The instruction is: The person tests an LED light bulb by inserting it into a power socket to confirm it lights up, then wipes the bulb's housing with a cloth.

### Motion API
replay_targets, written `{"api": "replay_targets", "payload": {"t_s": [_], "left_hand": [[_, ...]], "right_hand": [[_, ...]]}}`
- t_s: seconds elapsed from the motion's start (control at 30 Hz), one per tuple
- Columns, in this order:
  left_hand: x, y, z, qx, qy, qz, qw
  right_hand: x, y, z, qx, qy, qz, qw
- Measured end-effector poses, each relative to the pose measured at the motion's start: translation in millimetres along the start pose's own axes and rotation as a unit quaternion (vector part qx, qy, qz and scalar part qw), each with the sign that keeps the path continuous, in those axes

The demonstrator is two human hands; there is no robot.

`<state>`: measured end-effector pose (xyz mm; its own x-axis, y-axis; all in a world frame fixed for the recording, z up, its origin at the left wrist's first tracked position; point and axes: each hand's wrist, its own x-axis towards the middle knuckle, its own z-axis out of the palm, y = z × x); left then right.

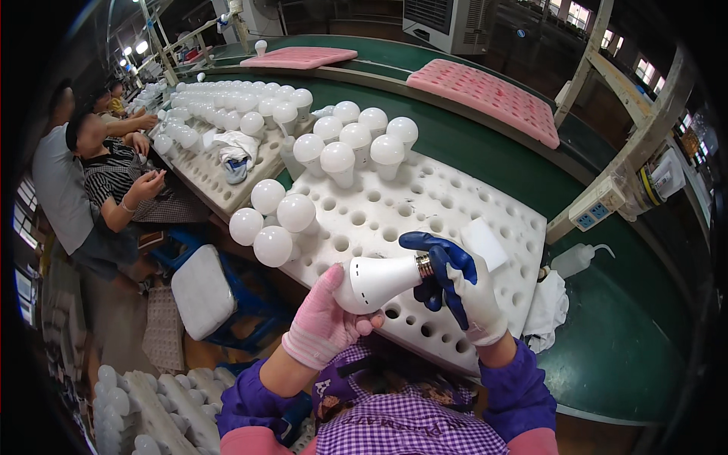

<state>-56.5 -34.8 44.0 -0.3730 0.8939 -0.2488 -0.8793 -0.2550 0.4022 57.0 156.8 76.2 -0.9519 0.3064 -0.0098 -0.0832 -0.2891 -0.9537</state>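
Note:
A large white light bulb (383, 282) lies sideways between my hands, over the near edge of a white foam tray (470, 189) full of round holes. My left hand (324, 318), in a pink and white glove, is closed around its rounded end. At the metal screw base (424, 265), my right hand (459, 284) in a white glove with blue-coated fingers has its fingers about the cap, the index finger stretched out above. Several white bulbs (337, 159) stand in the tray's far left part, and a smaller group (273, 246) sits at its left edge.
A white foam piece (484, 244) lies on the tray. To the right are a squeeze bottle (572, 260), a cloth (547, 307) and a power socket (597, 208). Pink foam trays (485, 98) lie beyond the green table (607, 334). Co-workers (114, 174) sit at left near a stool (203, 292).

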Motion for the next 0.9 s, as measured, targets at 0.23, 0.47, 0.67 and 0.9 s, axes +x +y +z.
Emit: {"api": "replay_targets", "payload": {"t_s": [0.23, 0.47, 0.67, 0.9], "left_hand": [[5.5, -2.7, -10.3, -0.005, 0.019, 0.001, 1.0], [1.2, -0.2, -7.0, 0.072, 0.031, 0.042, 0.996], [2.9, 2.5, -21.6, -0.092, -0.005, -0.012, 0.996], [5.8, 4.3, -19.8, -0.144, -0.026, -0.052, 0.988]], "right_hand": [[2.6, 4.3, 0.2, -0.007, 0.006, 0.011, 1.0], [5.8, 7.0, 5.3, -0.034, 0.016, -0.03, 0.999], [9.8, 8.5, 7.6, -0.014, -0.002, 0.001, 1.0], [12.3, 2.9, 14.6, -0.004, 0.019, 0.029, 0.999]]}}
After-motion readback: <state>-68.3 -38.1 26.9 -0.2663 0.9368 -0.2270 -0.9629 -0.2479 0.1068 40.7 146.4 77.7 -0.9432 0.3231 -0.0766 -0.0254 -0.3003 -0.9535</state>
